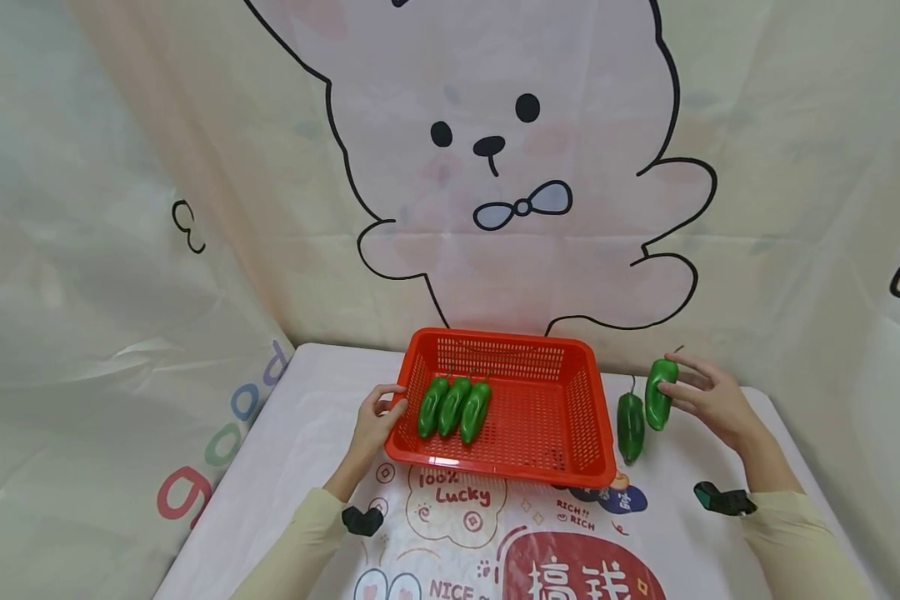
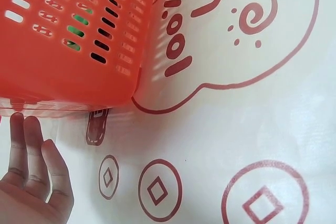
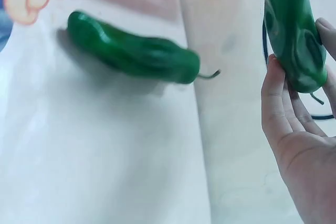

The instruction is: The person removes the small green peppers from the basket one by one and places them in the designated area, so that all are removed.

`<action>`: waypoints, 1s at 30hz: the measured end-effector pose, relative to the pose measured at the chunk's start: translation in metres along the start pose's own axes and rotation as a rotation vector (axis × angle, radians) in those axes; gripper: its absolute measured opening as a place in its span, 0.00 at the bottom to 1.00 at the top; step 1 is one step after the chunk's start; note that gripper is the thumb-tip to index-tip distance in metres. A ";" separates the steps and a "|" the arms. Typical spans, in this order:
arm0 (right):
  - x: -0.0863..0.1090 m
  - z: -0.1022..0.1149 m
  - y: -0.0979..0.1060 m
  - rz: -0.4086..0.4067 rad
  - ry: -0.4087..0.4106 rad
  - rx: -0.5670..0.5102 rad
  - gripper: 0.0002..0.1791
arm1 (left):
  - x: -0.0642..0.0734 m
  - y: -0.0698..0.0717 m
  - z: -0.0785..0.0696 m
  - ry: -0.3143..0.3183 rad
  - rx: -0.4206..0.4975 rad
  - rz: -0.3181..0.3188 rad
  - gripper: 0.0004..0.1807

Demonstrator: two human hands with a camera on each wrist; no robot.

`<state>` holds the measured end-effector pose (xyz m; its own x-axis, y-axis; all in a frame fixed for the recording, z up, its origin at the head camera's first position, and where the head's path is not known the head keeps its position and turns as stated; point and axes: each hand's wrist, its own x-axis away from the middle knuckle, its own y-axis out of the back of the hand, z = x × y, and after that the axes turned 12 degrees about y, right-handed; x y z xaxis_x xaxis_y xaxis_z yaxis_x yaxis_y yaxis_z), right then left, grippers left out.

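Observation:
A red plastic basket (image 1: 547, 408) stands at the back of the table, with three green peppers (image 1: 450, 408) lying side by side in its left part. My left hand (image 1: 375, 421) touches the basket's left end; in the left wrist view its fingers (image 2: 34, 153) are fairly straight, fingertips at the red rim. To the right of the basket, my right hand (image 1: 708, 396) holds a green pepper (image 1: 658, 396) between thumb and fingers, stem upward in the head view. Another green pepper (image 3: 131, 51) lies on the table just left of the held one.
A white tablecloth (image 1: 330, 375) with printed red lettering and drawings covers the table. Directly behind the basket hangs a cloth backdrop (image 1: 495, 275) with a cartoon animal. More pale cloth (image 1: 82, 292) closes off the left side.

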<state>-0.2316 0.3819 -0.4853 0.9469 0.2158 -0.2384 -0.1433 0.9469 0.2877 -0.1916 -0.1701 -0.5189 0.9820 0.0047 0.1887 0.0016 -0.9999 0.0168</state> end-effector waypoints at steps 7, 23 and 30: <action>0.011 -0.013 0.010 0.017 -0.039 0.067 0.35 | 0.001 0.000 -0.002 0.000 -0.003 0.004 0.18; 0.022 -0.041 0.012 0.096 -0.188 0.089 0.41 | 0.001 -0.001 -0.002 0.018 -0.006 -0.004 0.18; 0.022 -0.055 0.011 0.107 -0.231 0.129 0.42 | 0.002 -0.001 -0.002 0.017 -0.010 -0.011 0.18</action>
<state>-0.2280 0.4100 -0.5385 0.9710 0.2386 0.0125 -0.2217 0.8804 0.4193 -0.1903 -0.1686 -0.5171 0.9785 0.0158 0.2055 0.0102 -0.9995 0.0285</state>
